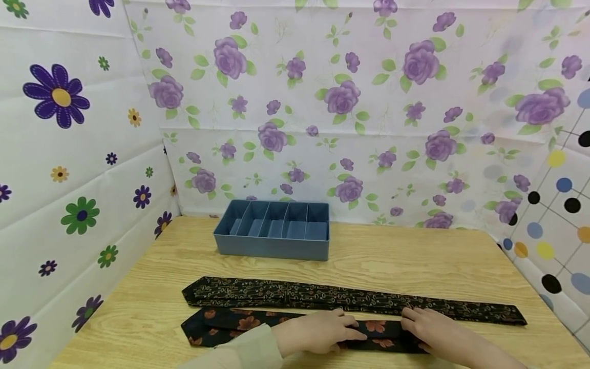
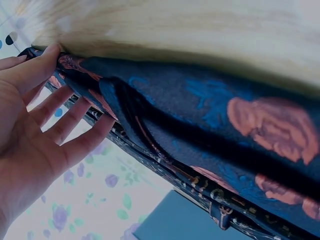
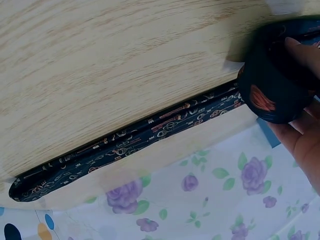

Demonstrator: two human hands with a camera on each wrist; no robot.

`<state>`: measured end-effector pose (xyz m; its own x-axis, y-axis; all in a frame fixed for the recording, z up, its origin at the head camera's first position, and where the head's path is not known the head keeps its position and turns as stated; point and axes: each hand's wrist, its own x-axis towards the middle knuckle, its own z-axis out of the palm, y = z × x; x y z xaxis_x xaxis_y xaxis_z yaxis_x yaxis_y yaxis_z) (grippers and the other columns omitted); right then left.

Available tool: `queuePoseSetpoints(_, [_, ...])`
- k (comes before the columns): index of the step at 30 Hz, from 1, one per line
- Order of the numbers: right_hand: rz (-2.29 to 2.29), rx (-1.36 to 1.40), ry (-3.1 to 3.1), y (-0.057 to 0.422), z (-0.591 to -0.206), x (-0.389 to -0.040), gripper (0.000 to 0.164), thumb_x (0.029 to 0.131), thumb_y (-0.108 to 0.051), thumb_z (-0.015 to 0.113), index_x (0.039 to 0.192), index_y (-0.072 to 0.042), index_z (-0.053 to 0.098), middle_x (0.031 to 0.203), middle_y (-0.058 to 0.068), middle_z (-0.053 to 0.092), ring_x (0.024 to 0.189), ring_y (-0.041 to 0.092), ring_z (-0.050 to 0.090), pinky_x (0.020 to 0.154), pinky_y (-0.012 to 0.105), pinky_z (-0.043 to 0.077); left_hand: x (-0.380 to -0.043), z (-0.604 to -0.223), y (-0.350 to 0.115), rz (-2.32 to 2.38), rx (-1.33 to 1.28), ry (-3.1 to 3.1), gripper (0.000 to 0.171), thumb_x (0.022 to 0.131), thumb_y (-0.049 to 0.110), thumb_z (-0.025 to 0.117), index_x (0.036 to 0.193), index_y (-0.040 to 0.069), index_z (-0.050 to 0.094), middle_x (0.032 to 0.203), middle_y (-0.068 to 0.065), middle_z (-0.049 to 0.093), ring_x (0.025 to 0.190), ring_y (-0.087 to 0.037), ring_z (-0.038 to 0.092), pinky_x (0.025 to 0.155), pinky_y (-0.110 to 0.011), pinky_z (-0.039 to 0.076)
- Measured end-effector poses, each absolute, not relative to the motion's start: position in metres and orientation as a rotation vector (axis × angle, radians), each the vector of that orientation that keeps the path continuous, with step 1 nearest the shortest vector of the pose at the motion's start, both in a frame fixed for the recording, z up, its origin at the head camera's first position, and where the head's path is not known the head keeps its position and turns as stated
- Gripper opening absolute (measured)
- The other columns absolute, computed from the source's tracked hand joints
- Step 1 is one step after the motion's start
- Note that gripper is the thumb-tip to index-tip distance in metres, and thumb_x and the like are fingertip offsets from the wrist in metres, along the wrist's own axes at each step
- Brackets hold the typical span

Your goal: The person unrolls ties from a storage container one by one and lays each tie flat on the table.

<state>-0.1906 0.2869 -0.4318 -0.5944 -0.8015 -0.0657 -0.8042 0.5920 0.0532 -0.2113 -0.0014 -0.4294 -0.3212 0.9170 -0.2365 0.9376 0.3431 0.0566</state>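
Observation:
A dark necktie with orange flowers [image 1: 249, 323] lies back side up along the front of the table, its wide pointed end at the left. My left hand [image 1: 318, 330] rests across its middle, fingers fairly straight and spread. In the left wrist view the fingertips touch one edge of the tie. At its right end my right hand [image 1: 430, 328] grips the tie, which is doubled over there. The right wrist view shows the rounded bend [image 3: 272, 85] between thumb and fingers. Just behind lies a second black necktie with a small gold pattern [image 1: 322, 297], stretched flat.
A blue-grey box [image 1: 272, 247] with several compartments stands at the back of the wooden table [image 1: 405, 256]. Flower-printed white sheets [image 1: 295, 102] hang behind and at the left, and a dotted one [image 1: 553, 246] at the right.

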Motion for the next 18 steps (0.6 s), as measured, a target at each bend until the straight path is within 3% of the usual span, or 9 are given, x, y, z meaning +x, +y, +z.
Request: queuePoseSetpoints(18, [0.093,-1.249,2.816,0.2877,-0.4285,-0.192,0.038,0.068,-0.018,0.083,0.102,-0.015,0.065,0.094,-0.001,0.064,0.081,0.015,0.063,0.068,0.033,0.054,-0.2104,-0.4259,-0.0122,-0.103,1.651,2.399,0.056,0.089,0.023,0.064,0.141,0.031,0.044,0.142,0.006,0.044,0.123,-0.009,0.047,0.09,-0.012,0.044])
